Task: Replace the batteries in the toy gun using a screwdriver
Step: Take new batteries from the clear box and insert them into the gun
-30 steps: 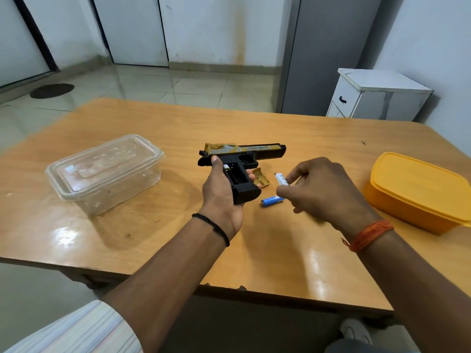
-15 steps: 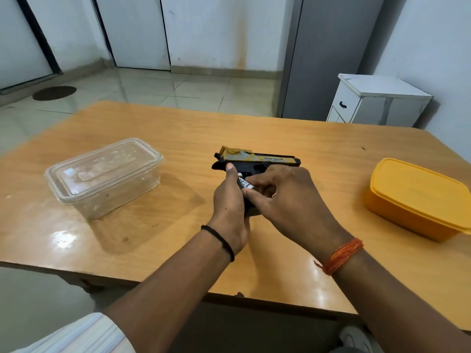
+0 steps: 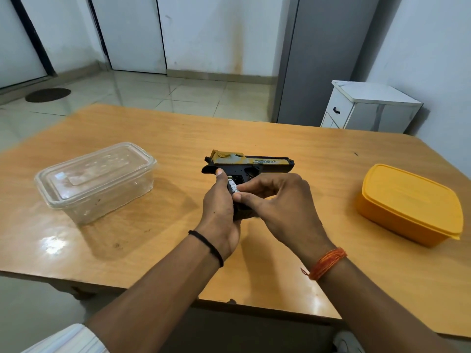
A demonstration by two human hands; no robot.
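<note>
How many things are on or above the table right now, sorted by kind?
Toy guns: 1, the toy gun, gripped by the left hand.
Batteries: 1 visible, the battery, pinched by the right hand at the grip.
Lidded containers: 2, the clear container and the yellow container.
Screwdrivers: 0 visible.
Total: 4

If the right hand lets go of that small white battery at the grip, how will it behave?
The small white cylindrical battery is round and smooth, so it would probably roll on the glossy wooden table. It looks rigid and slim, likely slippery in a fingertip pinch. The right hand is pressing it at the black-and-gold toy gun, which the left hand steadies; half-seated, it may pop out.
</note>
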